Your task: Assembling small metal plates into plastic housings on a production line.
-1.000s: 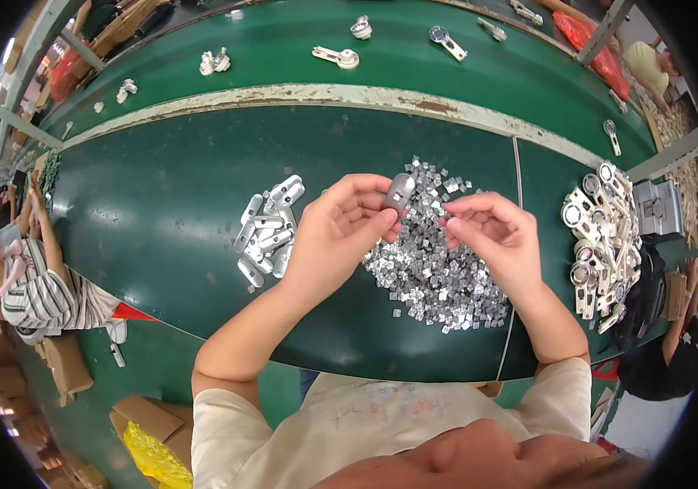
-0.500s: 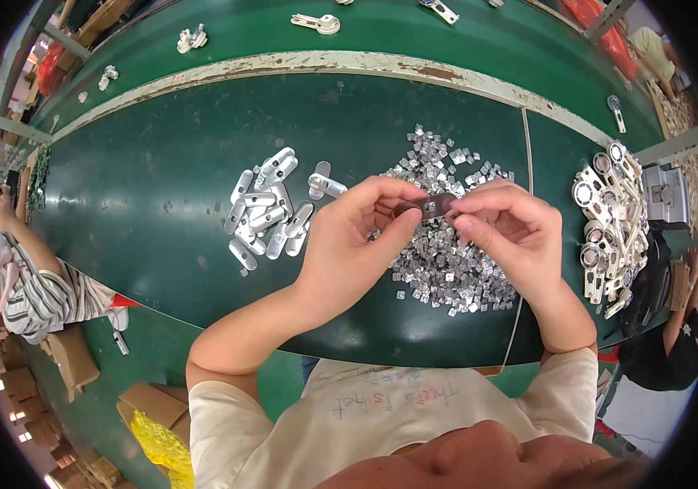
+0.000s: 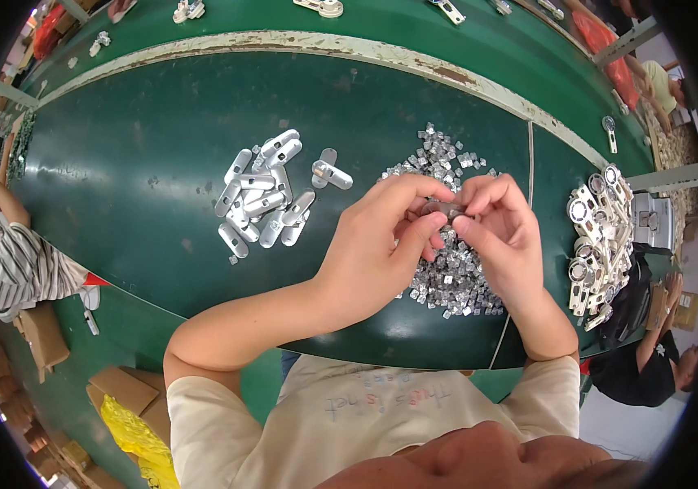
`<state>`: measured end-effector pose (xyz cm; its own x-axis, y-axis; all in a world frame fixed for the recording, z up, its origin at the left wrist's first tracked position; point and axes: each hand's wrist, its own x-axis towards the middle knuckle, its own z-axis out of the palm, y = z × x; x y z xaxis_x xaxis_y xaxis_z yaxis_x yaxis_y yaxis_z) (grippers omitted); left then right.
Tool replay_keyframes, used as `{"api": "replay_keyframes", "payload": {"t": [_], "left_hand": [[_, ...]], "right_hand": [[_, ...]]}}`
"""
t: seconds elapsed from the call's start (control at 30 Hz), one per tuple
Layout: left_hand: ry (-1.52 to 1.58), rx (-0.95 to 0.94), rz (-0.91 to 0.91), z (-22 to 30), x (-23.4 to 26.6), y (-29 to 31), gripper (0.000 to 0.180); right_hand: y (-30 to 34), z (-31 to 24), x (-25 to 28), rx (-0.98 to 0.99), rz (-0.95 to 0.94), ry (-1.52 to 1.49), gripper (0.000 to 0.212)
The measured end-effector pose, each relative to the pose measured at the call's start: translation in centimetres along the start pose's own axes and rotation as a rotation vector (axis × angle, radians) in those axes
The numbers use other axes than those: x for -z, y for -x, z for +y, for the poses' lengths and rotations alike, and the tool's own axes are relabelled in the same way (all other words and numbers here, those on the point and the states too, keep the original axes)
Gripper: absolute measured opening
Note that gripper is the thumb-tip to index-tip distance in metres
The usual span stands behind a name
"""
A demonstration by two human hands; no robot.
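Note:
Above the pile of small square metal pieces (image 3: 451, 281), my left hand (image 3: 377, 240) pinches a dark, rounded oblong metal plate (image 3: 444, 209) between thumb and fingers. My right hand (image 3: 508, 232) is closed on the plate's right end with thumb and fingertips. Fingers cover most of the plate, so whether a small piece is also between them cannot be seen. Left of my hands lies a heap of silvery oblong metal plates (image 3: 261, 181). Two more oblong plates (image 3: 334, 174) lie crossed, nearer my left hand.
White ring-ended plastic parts (image 3: 583, 210) are heaped at the right. Beyond the table's worn pale rail (image 3: 308, 42), a green surface carries scattered white parts (image 3: 328, 8). Co-workers sit left (image 3: 27, 261) and right (image 3: 646, 367). Cartons (image 3: 125, 387) and a yellow bag (image 3: 133, 436) stand lower left.
Both hands have drawn closer together around the plate, and fingers now cover more of it. The whole view has shifted slightly.

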<state>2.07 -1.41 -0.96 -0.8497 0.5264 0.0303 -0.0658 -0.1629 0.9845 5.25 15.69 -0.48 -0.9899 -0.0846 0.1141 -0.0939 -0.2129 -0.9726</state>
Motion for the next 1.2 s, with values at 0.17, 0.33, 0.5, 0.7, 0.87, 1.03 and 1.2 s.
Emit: {"api": "replay_keyframes", "payload": {"t": [0.17, 0.33, 0.5, 0.7, 0.87, 1.03, 1.2], "left_hand": [[-0.042, -0.091, 0.002, -0.2, 0.1, -0.5, 0.023], [-0.158, -0.151, 0.083, -0.9, 1.8, -1.4, 0.022], [0.054, -0.004, 0.148, -1.0, 4.2, -2.9, 0.021], [0.006, 0.059, 0.127, -0.2, 4.2, -3.5, 0.026], [0.101, 0.012, 0.183, -1.2, 4.8, -3.0, 0.025], [0.028, 0.044, 0.175, -0.9, 4.8, -3.2, 0.023], [0.085, 0.022, 0.145, 0.0, 4.7, -2.3, 0.023]], "right_hand": [[-0.3, -0.7, -0.6, -0.072, 0.038, 0.044, 0.021], [-2.6, -1.6, -0.2, -0.253, -0.084, 0.085, 0.028], [-13.1, -1.6, 2.8, -0.105, -0.108, 0.758, 0.039], [-35.6, 3.2, 13.5, -0.001, 0.232, 1.769, 0.065], [-39.0, 7.5, 12.8, -0.066, 0.095, 1.682, 0.064], [-32.4, 3.3, 10.1, 0.127, 0.033, 1.48, 0.053], [-16.1, -4.4, 4.4, 0.177, -0.034, 0.456, 0.027]]}}
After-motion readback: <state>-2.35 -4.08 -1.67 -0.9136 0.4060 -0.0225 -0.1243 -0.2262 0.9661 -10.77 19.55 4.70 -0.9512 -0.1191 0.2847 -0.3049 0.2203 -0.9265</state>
